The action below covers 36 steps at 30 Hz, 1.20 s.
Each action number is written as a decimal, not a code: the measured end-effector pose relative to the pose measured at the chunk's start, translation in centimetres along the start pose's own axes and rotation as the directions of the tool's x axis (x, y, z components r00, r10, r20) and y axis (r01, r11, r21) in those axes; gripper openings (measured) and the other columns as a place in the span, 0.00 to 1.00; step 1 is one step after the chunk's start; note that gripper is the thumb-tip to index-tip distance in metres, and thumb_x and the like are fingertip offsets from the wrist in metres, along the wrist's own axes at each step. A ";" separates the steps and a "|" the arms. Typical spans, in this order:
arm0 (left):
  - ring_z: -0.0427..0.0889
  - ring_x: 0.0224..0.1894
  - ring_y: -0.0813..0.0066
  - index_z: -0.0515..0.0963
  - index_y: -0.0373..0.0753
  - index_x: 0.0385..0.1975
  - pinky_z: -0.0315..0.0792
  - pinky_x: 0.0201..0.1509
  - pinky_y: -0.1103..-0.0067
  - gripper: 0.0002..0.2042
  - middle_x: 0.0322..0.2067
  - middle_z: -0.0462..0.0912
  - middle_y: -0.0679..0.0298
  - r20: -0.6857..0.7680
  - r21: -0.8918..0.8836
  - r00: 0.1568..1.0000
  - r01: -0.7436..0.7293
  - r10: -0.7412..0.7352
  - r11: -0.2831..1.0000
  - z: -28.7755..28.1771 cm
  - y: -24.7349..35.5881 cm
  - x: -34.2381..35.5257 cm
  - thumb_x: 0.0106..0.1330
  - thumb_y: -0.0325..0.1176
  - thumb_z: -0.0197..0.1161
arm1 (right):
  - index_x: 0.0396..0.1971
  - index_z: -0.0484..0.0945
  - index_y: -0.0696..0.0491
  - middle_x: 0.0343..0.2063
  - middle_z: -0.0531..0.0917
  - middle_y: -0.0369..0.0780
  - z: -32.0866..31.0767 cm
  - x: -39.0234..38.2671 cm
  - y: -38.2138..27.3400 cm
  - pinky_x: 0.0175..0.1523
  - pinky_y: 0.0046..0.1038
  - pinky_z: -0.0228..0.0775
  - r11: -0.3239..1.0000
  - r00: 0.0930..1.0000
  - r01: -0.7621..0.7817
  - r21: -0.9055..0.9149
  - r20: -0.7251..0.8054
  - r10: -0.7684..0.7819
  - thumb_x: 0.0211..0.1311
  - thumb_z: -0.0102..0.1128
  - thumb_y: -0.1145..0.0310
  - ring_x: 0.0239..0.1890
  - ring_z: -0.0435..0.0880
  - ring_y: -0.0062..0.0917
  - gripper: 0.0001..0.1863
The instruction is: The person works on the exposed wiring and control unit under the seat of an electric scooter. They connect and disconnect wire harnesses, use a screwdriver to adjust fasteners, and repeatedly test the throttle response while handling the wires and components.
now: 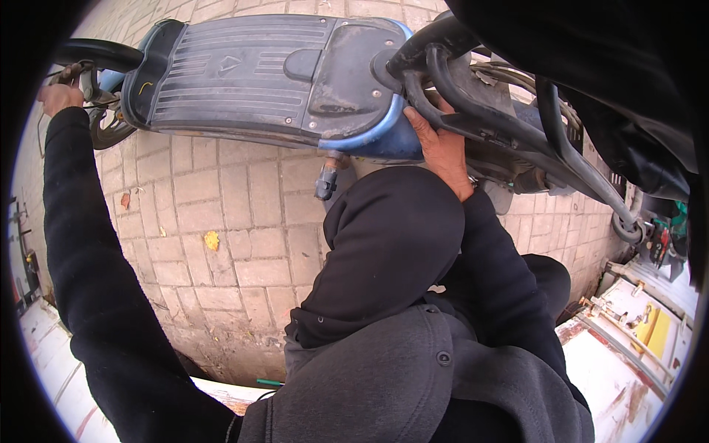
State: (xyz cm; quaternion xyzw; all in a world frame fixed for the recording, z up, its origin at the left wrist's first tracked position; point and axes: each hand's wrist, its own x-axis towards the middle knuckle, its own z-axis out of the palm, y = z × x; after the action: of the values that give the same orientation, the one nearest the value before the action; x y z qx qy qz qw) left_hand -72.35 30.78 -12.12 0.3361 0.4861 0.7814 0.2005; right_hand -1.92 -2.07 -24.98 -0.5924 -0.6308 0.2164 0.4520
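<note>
I see the blue scooter with ribbed dark footboard beyond the black-clothed knee. My left hand is near its wheel; my right hand touches its side, fingers partly behind curved black tubes. Both grips I cannot tell. Yellow scrap lies on beige paving.

Brick paving carries the scooter. On it, a yellow leaf lies left of the right fingers; a brown leaf, right of the left fingers.
</note>
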 end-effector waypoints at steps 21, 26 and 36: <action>0.88 0.49 0.55 0.71 0.23 0.44 0.76 0.65 0.65 0.21 0.46 0.87 0.47 0.234 0.498 0.961 -0.248 0.147 0.831 -1.3 0.9 -0.6 0.73 0.42 0.52 | 0.46 0.83 0.60 0.42 0.87 0.41 -0.5 -1.0 2.1 0.58 0.32 0.72 0.993 0.929 -0.076 0.090 -0.357 0.103 0.71 0.58 0.70 0.46 0.83 0.28 0.11; 0.87 0.48 0.53 0.74 0.22 0.41 0.76 0.68 0.60 0.27 0.44 0.85 0.43 0.111 0.225 0.994 -0.019 -0.006 0.974 0.7 1.8 -1.8 0.75 0.40 0.29 | 0.47 0.81 0.62 0.42 0.85 0.39 -2.5 -1.2 2.3 0.56 0.29 0.72 0.962 0.981 -0.121 0.246 -0.120 0.154 0.72 0.59 0.71 0.44 0.80 0.25 0.11; 0.86 0.53 0.59 0.66 0.19 0.50 0.74 0.68 0.73 0.17 0.49 0.86 0.50 0.137 0.661 0.979 -0.205 0.152 0.722 1.1 3.6 -5.8 0.75 0.32 0.52 | 0.46 0.81 0.62 0.41 0.84 0.33 -2.3 -1.3 1.1 0.52 0.25 0.71 0.941 0.966 -0.167 0.293 -0.140 0.215 0.73 0.56 0.72 0.44 0.77 0.18 0.10</action>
State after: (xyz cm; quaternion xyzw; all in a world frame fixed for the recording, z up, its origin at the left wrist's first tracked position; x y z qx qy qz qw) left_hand -67.49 26.09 -10.47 0.4589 0.6924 0.5567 0.0075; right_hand 0.45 -3.64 -25.13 -0.5977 -0.4923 0.2947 0.5599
